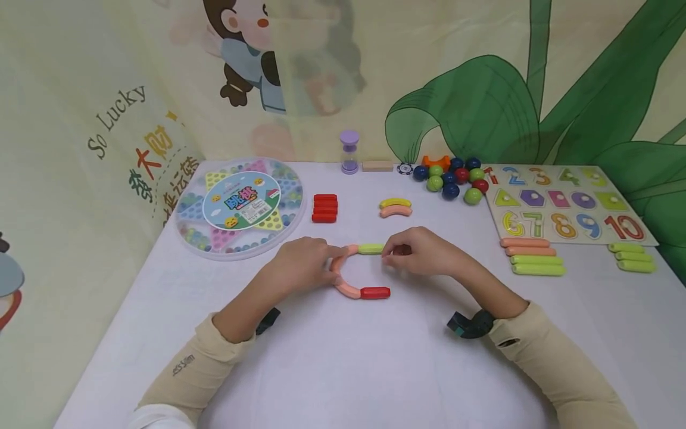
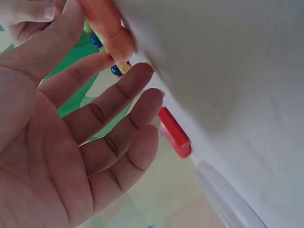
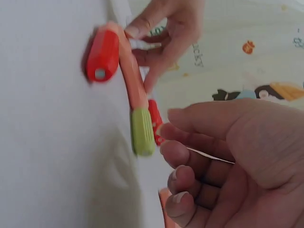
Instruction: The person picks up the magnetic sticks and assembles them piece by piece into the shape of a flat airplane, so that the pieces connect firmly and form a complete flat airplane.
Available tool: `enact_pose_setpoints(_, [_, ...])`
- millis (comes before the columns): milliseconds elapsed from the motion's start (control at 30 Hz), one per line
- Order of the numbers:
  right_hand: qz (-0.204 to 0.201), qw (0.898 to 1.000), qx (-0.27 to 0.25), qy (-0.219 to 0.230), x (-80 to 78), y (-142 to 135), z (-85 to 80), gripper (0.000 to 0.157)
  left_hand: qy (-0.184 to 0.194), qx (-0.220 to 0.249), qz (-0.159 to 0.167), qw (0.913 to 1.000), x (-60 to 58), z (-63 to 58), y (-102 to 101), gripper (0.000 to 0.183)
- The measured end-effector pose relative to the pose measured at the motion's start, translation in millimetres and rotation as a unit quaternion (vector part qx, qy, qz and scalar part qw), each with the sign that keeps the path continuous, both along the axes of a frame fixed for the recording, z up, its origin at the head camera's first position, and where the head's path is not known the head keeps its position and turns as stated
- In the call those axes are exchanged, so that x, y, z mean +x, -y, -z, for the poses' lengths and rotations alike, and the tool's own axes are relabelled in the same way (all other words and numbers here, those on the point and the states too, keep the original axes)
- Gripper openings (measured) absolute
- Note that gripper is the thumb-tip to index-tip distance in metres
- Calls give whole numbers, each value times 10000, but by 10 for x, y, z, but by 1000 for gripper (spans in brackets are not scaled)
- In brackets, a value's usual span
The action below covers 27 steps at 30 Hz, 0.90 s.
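Note:
A C-shaped chain of toy sticks lies on the white table, made of pink curved pieces (image 1: 347, 290) with a red stick (image 1: 375, 292) at the near end and a light green stick (image 1: 370, 249) at the far end. My left hand (image 1: 302, 262) holds the curve between thumb and index finger; its other fingers stay off the chain in the left wrist view. Beside the green stick's free end is my right hand (image 1: 423, 253), fingers loosely bent with nothing between them. A small gap separates its fingertips from the green stick (image 3: 142, 133) in the right wrist view.
Behind the chain lie several short red sticks (image 1: 324, 208) and yellow and pink curved pieces (image 1: 395, 207). A round game box (image 1: 187, 241) sits at left. Right are pink and green sticks (image 1: 536, 260), a number board (image 1: 581, 232) and coloured balls (image 1: 451, 191). An hourglass (image 1: 349, 152) stands behind.

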State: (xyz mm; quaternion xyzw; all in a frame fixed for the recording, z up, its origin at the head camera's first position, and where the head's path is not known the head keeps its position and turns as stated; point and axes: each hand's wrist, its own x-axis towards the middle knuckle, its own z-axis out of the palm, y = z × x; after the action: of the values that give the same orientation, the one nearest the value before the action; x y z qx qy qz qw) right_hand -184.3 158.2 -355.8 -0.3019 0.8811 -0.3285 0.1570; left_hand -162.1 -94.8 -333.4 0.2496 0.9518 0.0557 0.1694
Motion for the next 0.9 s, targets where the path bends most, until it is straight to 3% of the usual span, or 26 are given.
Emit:
enact_pose_setpoints(100, [500, 9987, 36, -114, -80, -79, -1, 9, 105, -55, -127, 9998, -37, -14, 56, 62])
enact_pose_setpoints(267, [993, 9948, 156, -140, -205, -194, 74, 10, 153, -188, -240, 9994, -81, -44, 128, 62])
enact_pose_setpoints(633, [1002, 9944, 239, 214, -282, -229, 181, 10, 272, -164, -380, 9988, -117, -123, 220, 61])
enact_pose_setpoints(900, [1133, 9930, 264, 218, -274, -217, 202, 9, 200, -122, -190, 9995, -123, -121, 258, 59])
